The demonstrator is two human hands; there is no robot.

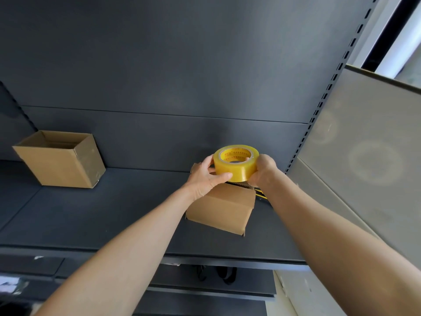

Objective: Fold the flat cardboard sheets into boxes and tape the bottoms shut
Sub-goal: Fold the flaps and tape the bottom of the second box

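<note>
Cardboard box, plain brown, lies on the dark shelf right of centre, flaps partly folded, its far edge hidden beneath the hands. A yellow tape roll with translucent sides and a printed core is held in the air just above it. Left hand grips the roll's near left side, thumb across the front, fingers curled round. Right hand closes on the roll's right side. A second box, open-topped, stands well apart at shelf left.
</note>
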